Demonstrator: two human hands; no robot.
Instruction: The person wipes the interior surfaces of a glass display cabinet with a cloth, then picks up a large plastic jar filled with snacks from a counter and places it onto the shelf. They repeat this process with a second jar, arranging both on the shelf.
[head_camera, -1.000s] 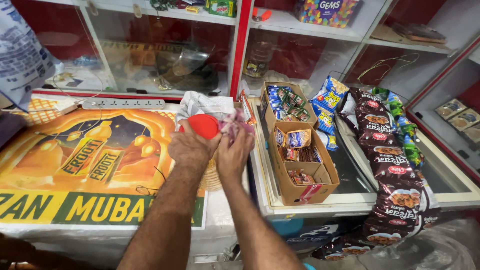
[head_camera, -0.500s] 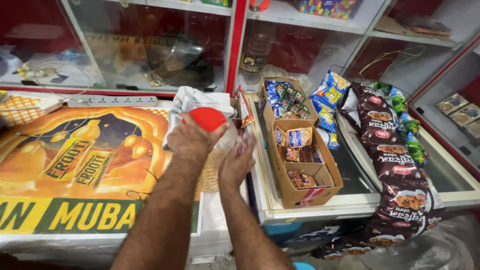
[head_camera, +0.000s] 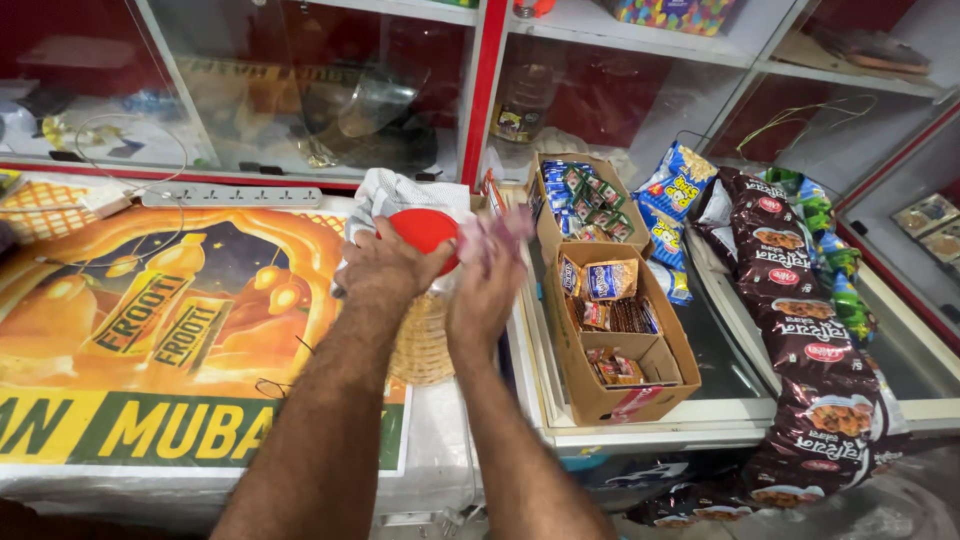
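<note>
Gripping the round red plastic lid (head_camera: 425, 232) from its left side, the left hand (head_camera: 385, 272) has its fingers curled over the rim, so the lid and whatever container sits under it stay steady on the surface (head_camera: 440, 440). The container itself is hidden by the hand and wrist, and I cannot tell its shape. Just right of the lid, the right hand (head_camera: 487, 285) is raised with its fingers (head_camera: 497, 235) blurred; they seem loosely spread and I cannot tell whether they hold anything, though something pale pink smears across the fingertips.

Directly below the lid, a round woven straw mat (head_camera: 425, 345) lies partly under both forearms, likely serving as a base. Behind the lid, a crumpled white cloth or bag (head_camera: 395, 190) lies bunched against the red cabinet frame (head_camera: 487, 90). Left of the lid spreads a large orange and yellow printed poster (head_camera: 150, 320), covering the surface like a liner, with a white power strip (head_camera: 232, 196) along its far edge.

Right of the lid stands an open brown cardboard box (head_camera: 610, 350), set lengthwise and filled with small wrapped sweets sorted in sections for easy picking. Farther right of the lid, dark brown biscuit packets (head_camera: 800, 330) hang in a chain, and blue snack bags (head_camera: 675, 190) lean beside the box. Glass-fronted shelves (head_camera: 300, 80) rise behind it all.
</note>
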